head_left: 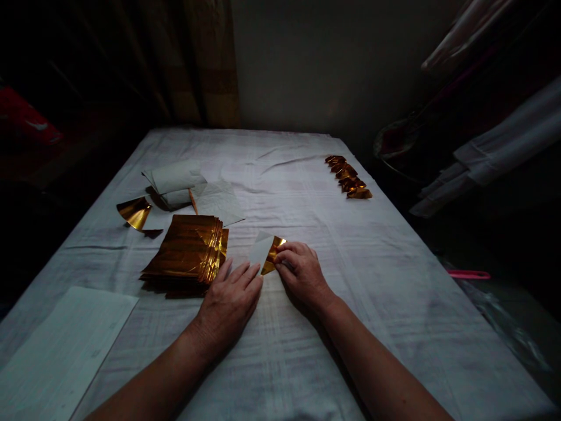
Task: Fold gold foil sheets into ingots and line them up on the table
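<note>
Sheet, gold and white, one, at the centre of the frame: folded, its gold band slanting from lower left to upper right along the long axis, its pale part pointing to the upper left. Right hand: thumb and fingers pinched on the gold band's right edge. Left hand: laid flat, fingers slightly parted and pointing up and right, fingertips beside the sheet; whether they press it, cannot tell. Stack of gold sheets, left of centre. Folded gold pieces, a row, upper right. Surface: pale checked cloth, creased. Room: dim; grey wall, top centre; brownish curtain, upper left; hanging clothes, right.
</note>
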Available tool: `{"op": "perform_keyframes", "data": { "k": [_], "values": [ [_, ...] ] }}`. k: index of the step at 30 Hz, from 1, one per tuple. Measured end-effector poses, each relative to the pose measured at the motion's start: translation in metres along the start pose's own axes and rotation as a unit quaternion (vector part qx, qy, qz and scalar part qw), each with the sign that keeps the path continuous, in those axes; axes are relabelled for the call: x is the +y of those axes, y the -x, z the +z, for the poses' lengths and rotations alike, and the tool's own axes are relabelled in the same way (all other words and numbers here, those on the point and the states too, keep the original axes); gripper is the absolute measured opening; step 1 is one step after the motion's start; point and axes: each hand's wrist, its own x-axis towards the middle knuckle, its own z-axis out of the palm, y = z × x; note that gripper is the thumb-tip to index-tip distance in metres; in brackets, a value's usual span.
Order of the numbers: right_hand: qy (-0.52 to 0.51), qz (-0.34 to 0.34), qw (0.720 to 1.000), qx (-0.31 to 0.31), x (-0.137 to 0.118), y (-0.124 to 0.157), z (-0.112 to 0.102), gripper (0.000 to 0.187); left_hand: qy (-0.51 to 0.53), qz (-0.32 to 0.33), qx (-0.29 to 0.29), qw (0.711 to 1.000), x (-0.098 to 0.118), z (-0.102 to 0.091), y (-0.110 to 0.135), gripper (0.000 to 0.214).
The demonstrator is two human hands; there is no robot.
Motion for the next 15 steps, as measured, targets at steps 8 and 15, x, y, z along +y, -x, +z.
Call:
{"op": "perform_keyframes", "data": {
  "k": [8,15],
  "values": [
    [0.006,-0.005,1.000,-0.003,-0.001,0.000,-0.002,0.012,0.023,-0.009,0.014,1.000,-0.001,-0.003,0.003,0.026],
    [0.032,0.000,0.999,-0.001,-0.011,-0.002,0.000,0.004,0.008,-0.007,0.017,1.000,0.002,-0.004,0.001,0.026]
  ]
}}
